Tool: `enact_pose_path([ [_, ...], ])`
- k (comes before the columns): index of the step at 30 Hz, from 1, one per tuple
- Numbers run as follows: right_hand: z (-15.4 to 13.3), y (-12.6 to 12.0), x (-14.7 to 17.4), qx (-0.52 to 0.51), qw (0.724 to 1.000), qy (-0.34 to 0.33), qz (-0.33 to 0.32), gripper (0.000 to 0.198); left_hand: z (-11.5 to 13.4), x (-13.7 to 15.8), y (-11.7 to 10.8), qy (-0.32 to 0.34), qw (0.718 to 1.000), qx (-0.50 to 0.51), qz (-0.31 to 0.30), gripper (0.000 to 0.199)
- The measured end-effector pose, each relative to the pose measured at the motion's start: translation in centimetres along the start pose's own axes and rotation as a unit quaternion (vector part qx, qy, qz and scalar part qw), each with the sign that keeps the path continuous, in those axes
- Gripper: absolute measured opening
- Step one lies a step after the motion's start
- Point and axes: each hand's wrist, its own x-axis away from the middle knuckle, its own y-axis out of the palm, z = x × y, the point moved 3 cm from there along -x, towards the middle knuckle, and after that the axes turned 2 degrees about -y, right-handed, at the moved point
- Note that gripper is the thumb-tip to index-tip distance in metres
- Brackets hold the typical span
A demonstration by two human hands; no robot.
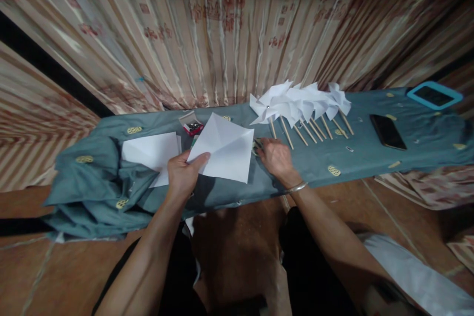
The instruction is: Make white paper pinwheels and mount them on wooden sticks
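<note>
Clearly, the square sheet of white paper with faint creases (pixel 227 150) will handle as something feather-light and thin, apt to bend or crumple under a hard squeeze, so a corner or edge looks the best place to take hold. It is tilted just in front of the person, over the grey-green patterned cloth (pixel 314 158); take it as the dial's centre. At eight o'clock the left hand (pixel 183 170) pinches its corner, thumb on the upper face. At three o'clock the right hand (pixel 276 155) is apart from the sheet, fingers curled inward; whether they grip the small blurred object (pixel 255 147) at their tips (too unclear to name) I cannot tell. A stack of white paper (pixel 150 148) lies at nine o'clock, its near edge partly covered by bunched cloth, which could snag a sheet being lifted. At ten, just beside the paper, sits an open red box of small dark pieces (pixel 194 132). White paper pinwheels on pale wooden sticks (pixel 296 101) crowd two o'clock, their sticks reaching near the right hand. Farther out at three lies a black phone (pixel 387 132), beyond it a blue-framed device (pixel 435 95).
</note>
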Motion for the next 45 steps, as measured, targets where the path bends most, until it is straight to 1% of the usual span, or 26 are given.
enact_pose_path([
  [6, -0.1, -0.5, 0.7, 0.041, 0.998, -0.010, -0.037, 0.026, 1.0, 0.0, 0.1, 0.007, 1.000, -0.016, 0.026, 0.033],
  [10, -0.2, -0.6, 1.4, 0.038, 0.997, -0.031, -0.057, 0.034, 0.6, -0.3, 0.2, 0.010, 0.999, -0.029, 0.020, 0.034],
  [13, 0.0, -0.6, 1.4, 0.025, 0.996, -0.037, -0.073, 0.036, -0.1, -0.6, 0.4, 0.024, 0.999, -0.037, 0.009, 0.035],
  [16, 0.9, -0.6, 1.2, -0.033, 0.997, -0.007, -0.068, 0.035, -0.2, -0.6, 0.6, 0.029, 0.999, -0.017, 0.009, 0.033],
  [18, 1.8, -0.4, 1.0, -0.136, 0.989, 0.030, -0.046, 0.032, -0.2, -0.5, 0.7, 0.012, 1.000, 0.011, 0.008, 0.034],
  [19, 2.3, -0.2, 0.9, -0.216, 0.974, 0.059, -0.035, 0.030, -0.2, -0.4, 0.7, 0.000, 1.000, 0.030, 0.007, 0.035],
  [20, 2.8, 0.0, 0.9, -0.314, 0.944, 0.095, -0.030, 0.028, -0.2, -0.4, 0.8, -0.011, 0.999, 0.051, 0.006, 0.036],
  [21, 3.1, 0.4, 1.0, -0.420, 0.898, 0.131, -0.029, 0.027, -0.2, -0.3, 0.9, -0.022, 0.997, 0.074, 0.004, 0.036],
  [22, 3.4, 0.7, 1.0, -0.524, 0.836, 0.161, -0.029, 0.028, -0.2, -0.2, 1.1, -0.031, 0.995, 0.096, 0.001, 0.037],
  [24, 3.3, 1.2, 1.2, -0.692, 0.696, 0.190, -0.028, 0.030, -0.4, -0.1, 1.4, -0.044, 0.991, 0.129, -0.006, 0.038],
  [25, 3.1, 1.3, 1.3, -0.748, 0.636, 0.188, -0.027, 0.031, -0.5, 0.0, 1.6, -0.049, 0.989, 0.141, -0.010, 0.038],
  [26, 2.9, 1.3, 1.4, -0.787, 0.588, 0.184, -0.028, 0.031, -0.5, 0.1, 1.8, -0.052, 0.987, 0.149, -0.015, 0.038],
  [27, 2.6, 1.3, 1.5, -0.813, 0.552, 0.180, -0.030, 0.030, -0.5, 0.2, 2.0, -0.055, 0.986, 0.155, -0.019, 0.038],
  [28, 2.3, 1.2, 1.6, -0.830, 0.528, 0.178, -0.035, 0.029, -0.5, 0.3, 2.2, -0.058, 0.985, 0.159, -0.023, 0.038],
  [31, 1.7, 1.0, 1.7, -0.858, 0.482, 0.176, -0.033, 0.029, -0.5, 0.7, 2.7, -0.069, 0.984, 0.162, -0.034, 0.035],
  [33, 1.5, 0.9, 1.6, -0.865, 0.468, 0.179, -0.021, 0.031, -0.5, 0.8, 3.0, -0.074, 0.984, 0.158, -0.043, 0.033],
  [34, 1.4, 0.8, 1.6, -0.865, 0.468, 0.182, -0.016, 0.033, -0.5, 0.9, 3.1, -0.074, 0.984, 0.154, -0.049, 0.032],
  [35, 1.4, 0.7, 1.5, -0.862, 0.472, 0.185, -0.010, 0.035, -0.6, 0.9, 3.1, -0.073, 0.985, 0.147, -0.052, 0.031],
  [39, 1.0, 0.3, 1.6, -0.842, 0.499, 0.205, 0.009, 0.041, -1.2, 0.8, 3.2, -0.065, 0.991, 0.101, -0.054, 0.030],
  [42, 0.7, 0.1, 1.7, -0.827, 0.517, 0.220, 0.009, 0.037, -1.4, 0.6, 3.1, -0.049, 0.994, 0.076, -0.054, 0.031],
  [45, 0.5, 0.0, 1.8, -0.823, 0.523, 0.221, 0.008, 0.033, -1.3, 0.6, 3.1, -0.040, 0.995, 0.075, -0.056, 0.030],
])
